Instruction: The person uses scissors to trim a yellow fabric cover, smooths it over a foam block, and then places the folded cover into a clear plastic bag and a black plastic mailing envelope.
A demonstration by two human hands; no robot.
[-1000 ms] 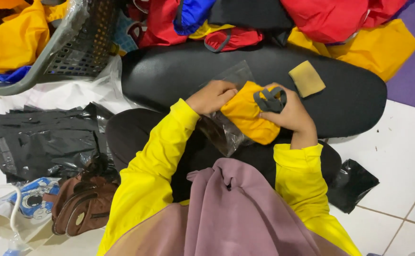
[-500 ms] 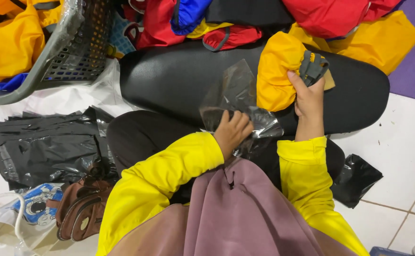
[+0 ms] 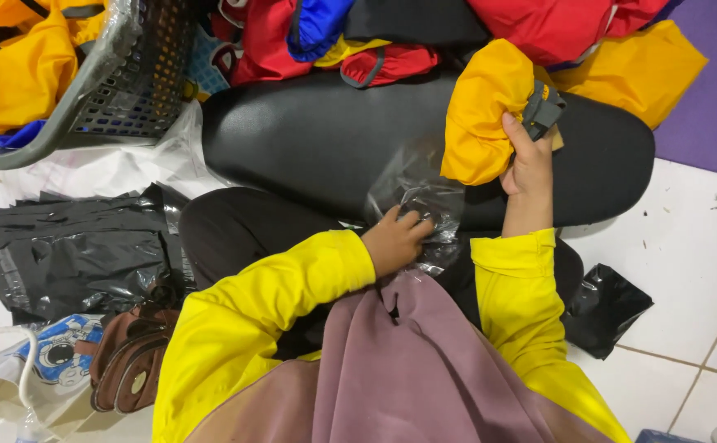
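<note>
Though beside cushion edge [image 3: 621, 189], right hand [image 3: 530, 164] unobstructed.

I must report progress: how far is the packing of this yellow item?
Done: nothing looks packed yet. In hand: the right hand holds the folded yellow item above the black cushion; the left hand grips the clear bag. Left: the item is outside the bag, and more garments lie beyond.

A stack of black plastic bags [image 3: 71, 254] and a grey basket [image 3: 104, 74] lie well left of the fingers, a brown pouch [image 3: 129, 365] below.
</note>
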